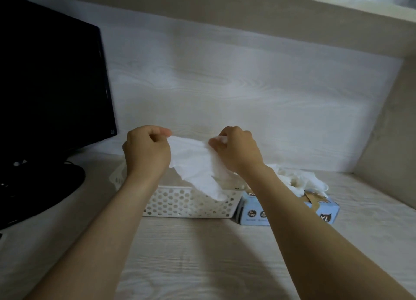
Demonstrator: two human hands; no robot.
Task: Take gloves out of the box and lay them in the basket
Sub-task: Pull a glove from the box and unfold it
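From the head camera, both hands are raised above a white basket [189, 204] that stands on the pale wood-grain table [202, 254]. The left hand [146, 151] pinches one upper corner of a thin white glove [195, 164] between curled fingers and thumb, and the right hand [236, 151] grips the other upper corner the same way, so the glove is stretched between them and hangs down, its lower end dangling over the basket's near rim. The basket has round holes in its walls and sits just left of a light blue box [290, 212], the two nearly touching. The box carries small cat pictures and the letters XL on its front; its top is torn open, and more white gloves [299, 180] bulge out of the opening in a crumpled heap. The right forearm crosses in front of part of the box. To the left, a dark monitor [51, 79] stands on its black base, well apart from the basket. A pale wall panel rises behind the table.
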